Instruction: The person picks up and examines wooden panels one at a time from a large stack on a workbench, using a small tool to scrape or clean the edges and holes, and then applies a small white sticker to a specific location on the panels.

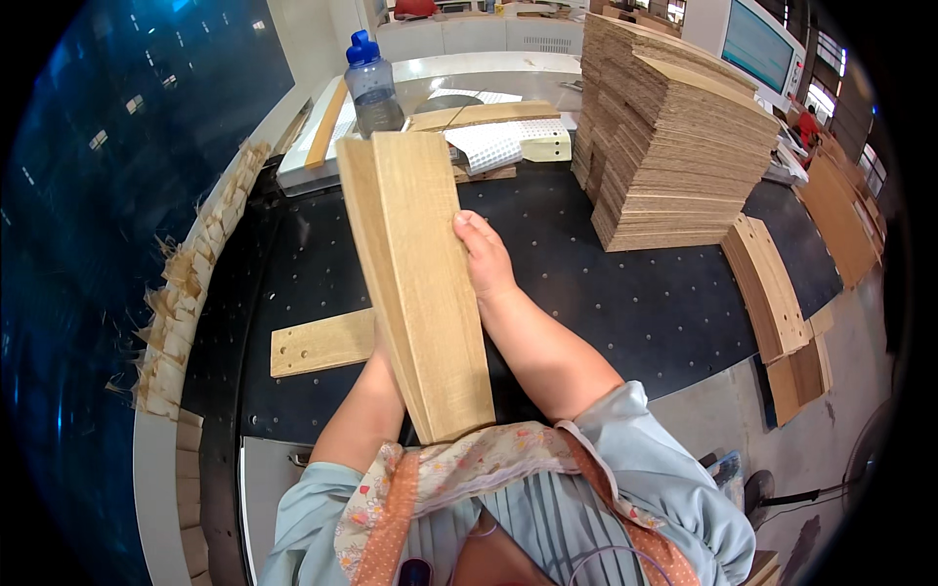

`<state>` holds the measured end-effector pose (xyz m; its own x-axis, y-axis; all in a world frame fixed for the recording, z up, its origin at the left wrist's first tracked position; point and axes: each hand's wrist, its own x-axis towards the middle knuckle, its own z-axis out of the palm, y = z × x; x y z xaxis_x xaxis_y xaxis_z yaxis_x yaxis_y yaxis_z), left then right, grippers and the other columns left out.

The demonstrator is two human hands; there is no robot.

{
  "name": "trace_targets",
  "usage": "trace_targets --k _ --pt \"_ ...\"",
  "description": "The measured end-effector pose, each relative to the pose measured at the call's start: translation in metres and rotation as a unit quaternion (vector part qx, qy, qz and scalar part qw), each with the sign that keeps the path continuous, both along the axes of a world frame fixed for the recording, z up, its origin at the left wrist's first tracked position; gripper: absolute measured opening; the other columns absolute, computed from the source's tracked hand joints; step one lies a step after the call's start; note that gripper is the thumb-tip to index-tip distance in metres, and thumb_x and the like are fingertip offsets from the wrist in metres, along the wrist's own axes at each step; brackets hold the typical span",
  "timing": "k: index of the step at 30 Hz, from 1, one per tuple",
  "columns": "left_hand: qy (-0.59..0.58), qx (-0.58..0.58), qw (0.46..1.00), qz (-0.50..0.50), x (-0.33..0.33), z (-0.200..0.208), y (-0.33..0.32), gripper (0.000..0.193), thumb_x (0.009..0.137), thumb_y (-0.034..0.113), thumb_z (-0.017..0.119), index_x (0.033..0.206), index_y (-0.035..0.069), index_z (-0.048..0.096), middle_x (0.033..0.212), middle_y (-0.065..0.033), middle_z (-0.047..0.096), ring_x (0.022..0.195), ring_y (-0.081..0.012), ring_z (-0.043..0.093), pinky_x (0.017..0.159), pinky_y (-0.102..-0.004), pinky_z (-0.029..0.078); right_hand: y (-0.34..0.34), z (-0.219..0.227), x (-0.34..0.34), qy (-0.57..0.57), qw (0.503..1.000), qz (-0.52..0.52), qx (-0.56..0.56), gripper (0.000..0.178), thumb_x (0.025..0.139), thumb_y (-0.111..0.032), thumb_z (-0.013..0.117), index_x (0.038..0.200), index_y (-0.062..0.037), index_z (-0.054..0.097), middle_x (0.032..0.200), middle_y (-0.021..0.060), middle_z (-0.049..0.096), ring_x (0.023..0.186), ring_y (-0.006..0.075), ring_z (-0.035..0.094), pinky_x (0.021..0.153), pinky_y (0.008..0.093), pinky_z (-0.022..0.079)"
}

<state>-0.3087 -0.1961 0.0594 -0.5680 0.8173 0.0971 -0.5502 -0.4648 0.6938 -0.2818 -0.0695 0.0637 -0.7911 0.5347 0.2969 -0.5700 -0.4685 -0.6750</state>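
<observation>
A small stack of long, pale wooden boards (425, 264) is held up in front of me, its lower end close to my apron. The boards are slightly offset, so the edge of at least one shows on the left. My right hand (486, 256) grips the stack's right edge, fingers curled over it. My left forearm goes behind the boards; the wrist (384, 359) shows beside their left edge, but the hand and fingers are hidden. A single wooden board (318, 345) with several drilled holes lies on the black table (576, 303), partly behind the stack.
A tall stack of boards (674, 156) stands at the back right. Drilled boards (767, 283) lie along the right edge. A blue-capped bottle (373, 93) and a white sheet (486, 146) are at the back. A fringed strip (200, 283) borders the blue panel on the left.
</observation>
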Motion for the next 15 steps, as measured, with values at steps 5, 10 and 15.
trace_targets --k 5,10,15 --pt "-0.041 0.031 0.987 -0.151 -0.001 -0.022 0.005 0.052 0.09 0.047 0.051 0.119 0.004 0.05 0.091 -0.0074 0.061 0.082 -0.021 0.063 0.072 -0.0318 0.054 -0.013 0.015 0.001 -0.07 0.982 -0.086 0.154 0.018 0.093 -0.02 0.05 0.088 -0.0043 0.055 0.081 -0.0003 0.057 0.077 0.0108 0.054 0.071 0.0272 0.043" --pt "-0.066 0.004 0.971 -0.231 -0.009 -0.04 0.005 0.051 0.09 0.047 0.051 0.117 0.004 0.051 0.084 -0.0066 0.061 0.077 -0.0205 0.063 0.069 -0.0319 0.054 -0.004 0.019 0.01 -0.199 0.76 -0.327 0.525 0.021 0.092 -0.021 0.051 0.094 0.0 0.052 0.087 0.0096 0.058 0.079 0.0194 0.058 0.072 0.0334 0.047" --pt "-0.088 0.061 0.979 -0.173 -0.004 -0.026 -0.002 0.045 0.09 0.044 0.05 0.112 0.005 0.052 0.07 -0.0049 0.056 0.065 -0.019 0.059 0.061 -0.0313 0.053 -0.017 0.029 0.024 -0.29 0.798 -0.206 0.486 0.037 0.085 -0.025 0.059 0.112 -0.0027 0.049 0.107 0.0166 0.053 0.092 0.0262 0.057 0.079 0.0388 0.047"
